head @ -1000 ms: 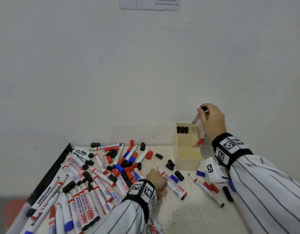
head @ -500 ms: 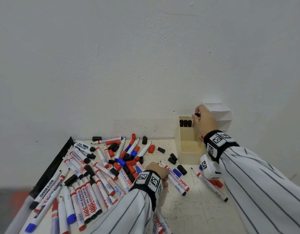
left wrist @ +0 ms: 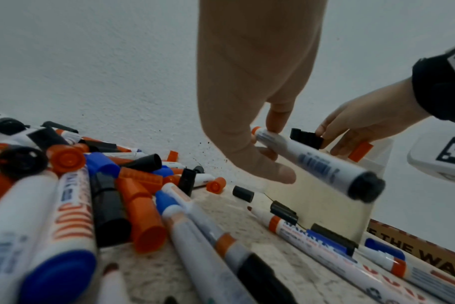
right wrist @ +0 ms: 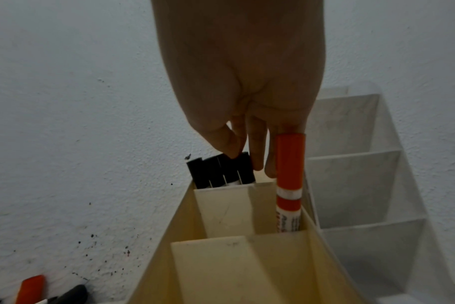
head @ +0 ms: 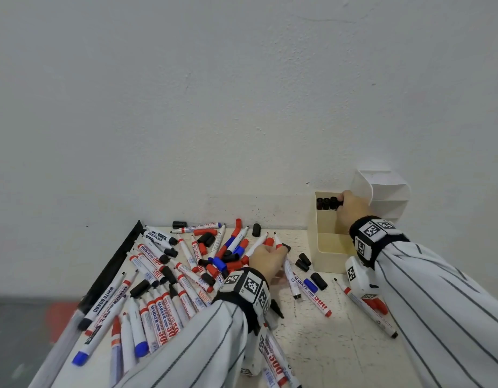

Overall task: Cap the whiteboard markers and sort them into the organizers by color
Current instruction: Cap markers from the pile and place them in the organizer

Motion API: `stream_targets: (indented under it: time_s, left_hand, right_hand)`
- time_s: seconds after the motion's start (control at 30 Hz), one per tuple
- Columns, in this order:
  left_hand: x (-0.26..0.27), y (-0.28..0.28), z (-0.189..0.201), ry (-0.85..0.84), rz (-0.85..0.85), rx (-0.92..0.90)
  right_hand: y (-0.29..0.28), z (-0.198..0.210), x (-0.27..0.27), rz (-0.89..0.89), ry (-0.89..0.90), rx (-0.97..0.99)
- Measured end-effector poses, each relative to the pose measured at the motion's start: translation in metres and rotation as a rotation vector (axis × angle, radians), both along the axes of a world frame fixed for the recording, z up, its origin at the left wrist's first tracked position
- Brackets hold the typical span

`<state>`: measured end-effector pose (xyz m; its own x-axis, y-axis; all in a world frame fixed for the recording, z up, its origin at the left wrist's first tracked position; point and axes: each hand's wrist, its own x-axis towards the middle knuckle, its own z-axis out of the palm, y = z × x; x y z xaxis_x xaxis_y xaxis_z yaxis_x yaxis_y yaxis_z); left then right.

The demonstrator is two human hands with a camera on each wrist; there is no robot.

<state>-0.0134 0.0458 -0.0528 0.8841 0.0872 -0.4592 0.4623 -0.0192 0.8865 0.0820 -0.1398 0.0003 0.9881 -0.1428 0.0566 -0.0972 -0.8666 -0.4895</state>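
- Loose markers and caps crowd the table's left half, leaving bare tabletop only at front centre.
- The cream organizer stands against the wall, its back compartment packed with black-capped markers; the front compartments lie open.
- A white organizer flanks it, touching.

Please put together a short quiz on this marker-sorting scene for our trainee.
1. True or false: the right hand reaches into the white organizer.
2. Which compartment of the cream organizer holds the red-capped marker? A back, B middle, C front.
3. What does the left hand grip?

Key:
1. False: it pinches a black-capped marker in the cream organizer.
2. B.
3. A white-barrelled marker.
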Motion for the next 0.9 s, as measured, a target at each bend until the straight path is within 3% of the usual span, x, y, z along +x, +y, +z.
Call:
stream_targets:
  time_s: [0.27,0.4,0.47,0.6,0.73,0.9]
  left_hand:
    - [0.000,0.027,0.005,-0.087,0.129,0.038]
    - [-0.005,0.044,0.006,-0.124,0.181,0.103]
    - [-0.007,0.051,0.006,-0.144,0.199,0.151]
    - [-0.012,0.065,0.007,-0.162,0.222,0.204]
    - [-0.017,0.079,0.010,-0.125,0.205,0.172]
    - [-0.023,0.097,0.008,-0.113,0.210,0.183]
  right_hand:
    - [0.012,0.008,-0.005,-0.054,-0.004,-0.046]
    - [0.028,0.013,-0.019,-0.015,-0.272,-0.068]
    - [0.042,0.017,-0.026,0.071,-0.320,-0.080]
    - [0.069,0.009,-0.034,0.254,-0.072,-0.038]
    - [0.089,-0.017,-0.046,0.315,0.254,-0.255]
    - [0.093,-0.048,-0.055,0.304,0.396,-0.444]
